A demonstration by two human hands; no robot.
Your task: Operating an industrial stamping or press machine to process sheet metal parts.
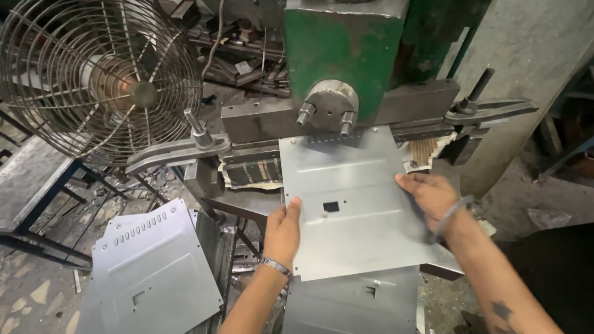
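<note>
We hold the metal sheet (346, 198) flat under the green press (337, 55), its long axis and slotted edge running into the press. Our left hand (283, 230) clamps its left edge and our right hand (430, 196) its right edge; a punched stack (151, 266) lies left of the press.

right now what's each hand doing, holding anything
Left hand: closed on the left edge of the metal sheet.
Right hand: fingers over the same sheet's right edge, holding it.

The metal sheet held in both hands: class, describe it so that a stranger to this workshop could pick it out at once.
Start at the green press in the upper middle. Just below its two round pins lies the metal sheet, with the left hand and the right hand gripping its sides. Unlike the stacked sheets lower left, it sits under the press and shows a small square hole near its centre.
</note>
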